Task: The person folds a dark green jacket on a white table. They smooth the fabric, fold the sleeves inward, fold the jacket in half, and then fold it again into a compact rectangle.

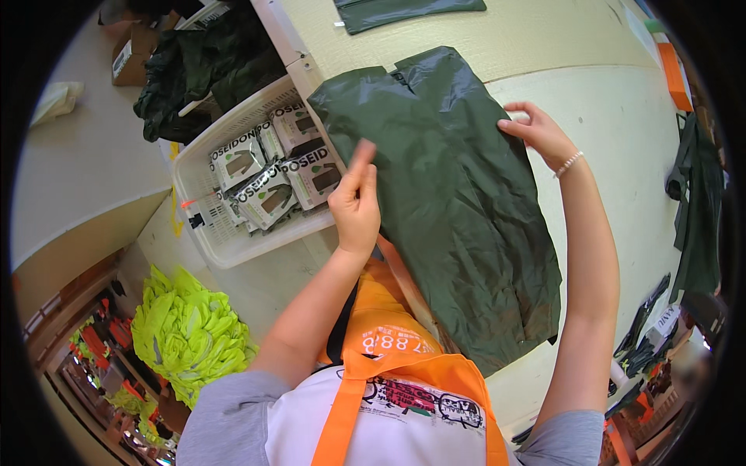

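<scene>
A dark green, shiny waterproof garment (458, 217) lies folded and wrinkled on the pale table in front of me, its near end close to my apron. My left hand (357, 206) hovers over its left edge, a finger stretched out and slightly blurred, with nothing visible in its grasp. At the upper right edge of the garment is my right hand (540, 136), thumb and forefinger apart, the thumb tip at the fabric's edge. Whether that thumb presses on the fabric I cannot tell.
Left of the garment stands a white plastic basket (276, 247) with several packaged items (264, 194). Dark green garments (217, 62) are heaped behind it. A neon yellow pile (186, 330) sits at lower left. Another folded green piece (408, 12) lies at the table's far side.
</scene>
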### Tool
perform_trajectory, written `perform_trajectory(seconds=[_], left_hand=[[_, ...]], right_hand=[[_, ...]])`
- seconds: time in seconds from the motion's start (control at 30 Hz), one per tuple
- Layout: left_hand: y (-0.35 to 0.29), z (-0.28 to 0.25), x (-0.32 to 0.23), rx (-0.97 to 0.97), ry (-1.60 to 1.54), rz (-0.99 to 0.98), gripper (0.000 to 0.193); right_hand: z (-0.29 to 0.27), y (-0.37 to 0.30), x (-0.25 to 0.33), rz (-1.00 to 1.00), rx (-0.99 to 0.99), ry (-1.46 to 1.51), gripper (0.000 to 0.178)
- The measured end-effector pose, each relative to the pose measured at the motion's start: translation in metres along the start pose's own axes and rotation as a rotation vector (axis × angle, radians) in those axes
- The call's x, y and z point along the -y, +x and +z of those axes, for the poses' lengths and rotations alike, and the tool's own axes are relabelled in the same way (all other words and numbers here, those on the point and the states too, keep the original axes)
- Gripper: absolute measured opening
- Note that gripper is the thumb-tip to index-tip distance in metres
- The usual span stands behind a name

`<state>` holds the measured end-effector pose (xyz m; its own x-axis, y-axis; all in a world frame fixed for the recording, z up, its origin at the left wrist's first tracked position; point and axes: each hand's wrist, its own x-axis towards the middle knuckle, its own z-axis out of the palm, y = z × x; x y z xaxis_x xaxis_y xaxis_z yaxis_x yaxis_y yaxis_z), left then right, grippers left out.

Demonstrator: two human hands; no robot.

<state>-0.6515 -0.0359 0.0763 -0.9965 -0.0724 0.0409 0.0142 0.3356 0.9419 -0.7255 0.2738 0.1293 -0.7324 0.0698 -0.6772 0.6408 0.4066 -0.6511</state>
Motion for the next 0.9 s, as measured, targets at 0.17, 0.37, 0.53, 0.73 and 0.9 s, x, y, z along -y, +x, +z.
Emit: perform_trajectory(seconds=[0.17, 0.37, 0.53, 0.73, 0.9], left_hand=[[0.012, -0.006, -0.022, 0.238, -0.439, -0.387, 0.063], [0.030, -0.042, -0.079, 0.560, 0.225, -0.141, 0.062], [0.018, -0.109, -0.149, 1.205, 0.058, -0.366, 0.032], [0.005, -0.045, -0.021, 0.650, -0.714, -1.017, 0.025], [-0.022, -0.047, -0.022, 0.479, -0.181, -0.542, 0.048]], right_hand=[[0.014, 0.010, 0.016, -0.328, 0.242, 0.179, 0.070], [-0.010, -0.049, 0.052, -0.569, 0.171, -0.340, 0.065], [-0.035, -0.160, 0.102, -0.752, 0.193, -0.865, 0.021], [-0.012, -0.052, 0.016, -0.082, 0.120, -0.160, 0.042], [0.014, -0.017, -0.040, -0.158, 0.108, 0.086, 0.049]])
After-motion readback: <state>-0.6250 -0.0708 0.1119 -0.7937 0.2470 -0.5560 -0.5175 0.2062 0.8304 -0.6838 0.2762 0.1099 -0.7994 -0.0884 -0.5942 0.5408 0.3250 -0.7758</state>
